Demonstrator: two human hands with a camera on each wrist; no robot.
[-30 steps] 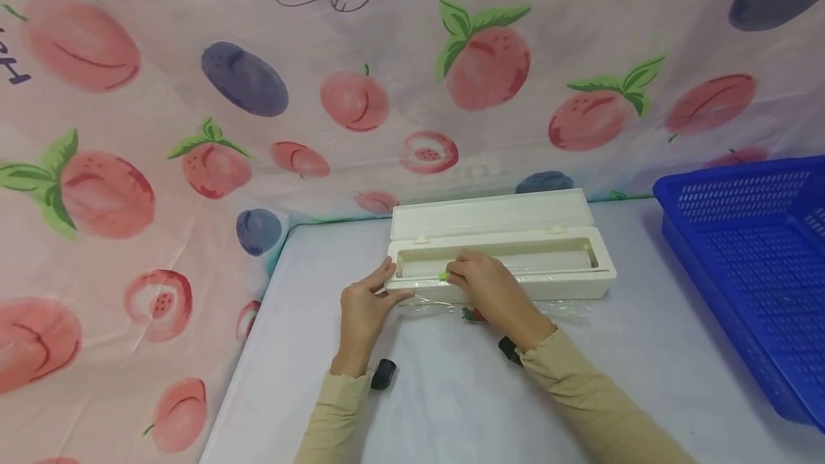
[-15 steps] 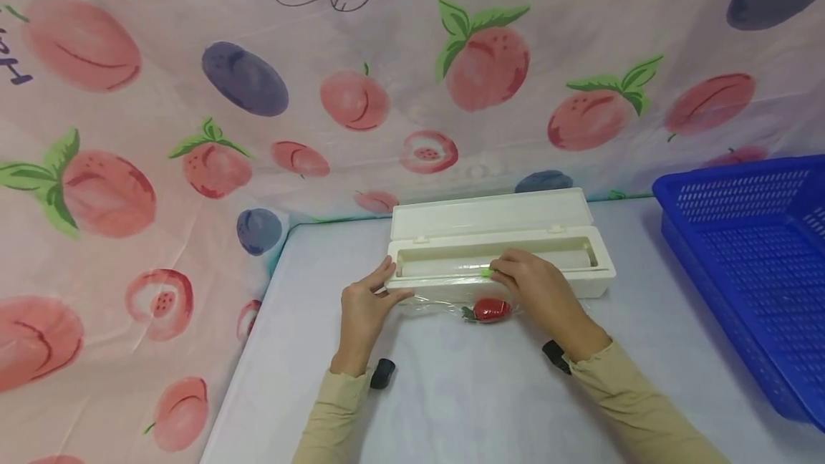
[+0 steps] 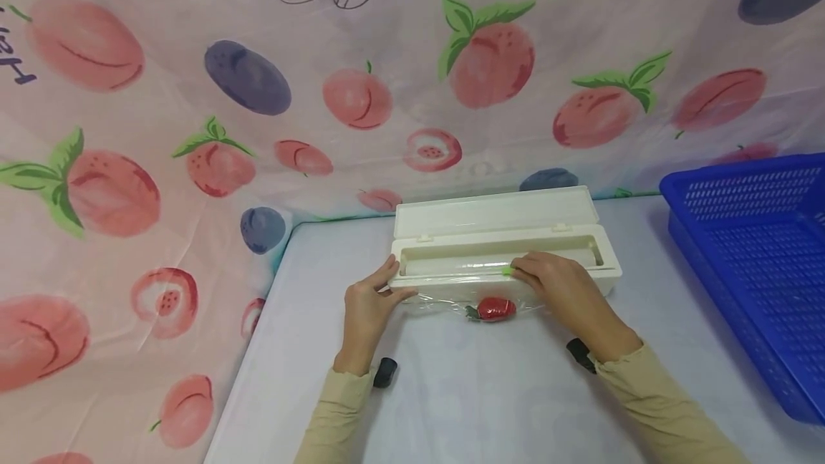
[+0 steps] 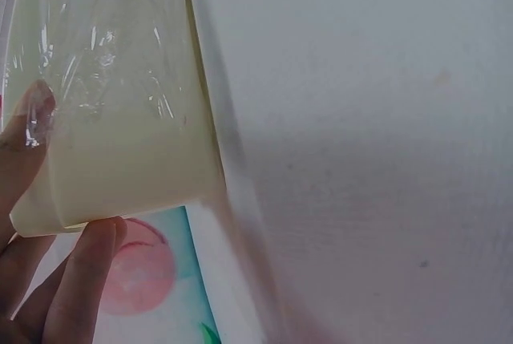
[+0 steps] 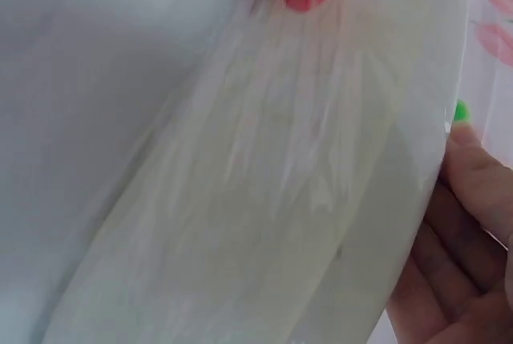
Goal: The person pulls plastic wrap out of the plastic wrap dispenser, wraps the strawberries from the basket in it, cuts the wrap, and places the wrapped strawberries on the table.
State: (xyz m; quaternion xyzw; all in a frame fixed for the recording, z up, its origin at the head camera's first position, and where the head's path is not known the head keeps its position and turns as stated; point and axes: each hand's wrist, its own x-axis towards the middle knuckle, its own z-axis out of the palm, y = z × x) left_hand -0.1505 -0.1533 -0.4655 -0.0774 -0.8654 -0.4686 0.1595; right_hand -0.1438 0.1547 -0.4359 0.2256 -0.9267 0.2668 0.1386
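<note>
A long white cling film dispenser (image 3: 412,244) lies on the table with its lid (image 3: 493,215) raised at the back. My left hand (image 3: 367,310) grips its left end, thumb on the front over the clear film (image 4: 100,55) and fingers round the end. With bent fingers, my right hand (image 3: 570,303) pinches the small green slide cutter (image 3: 508,271) on the front rail, right of the middle. Film hangs over the front and lies against a red strawberry-like fruit (image 3: 496,308) with a green leafy end. In the right wrist view, creased film (image 5: 264,159) runs from the fruit.
A blue plastic basket (image 3: 728,292) stands at the right side of the white-covered table (image 3: 477,399). Behind and to the left hangs a fruit-print cloth (image 3: 387,41). A black wrist camera (image 3: 385,372) sits at the left cuff, another (image 3: 581,355) at the right.
My right hand has slid the green cutter rightward along the rail, uncovering the red fruit from behind the hand. The left hand has kept its hold on the box end.
</note>
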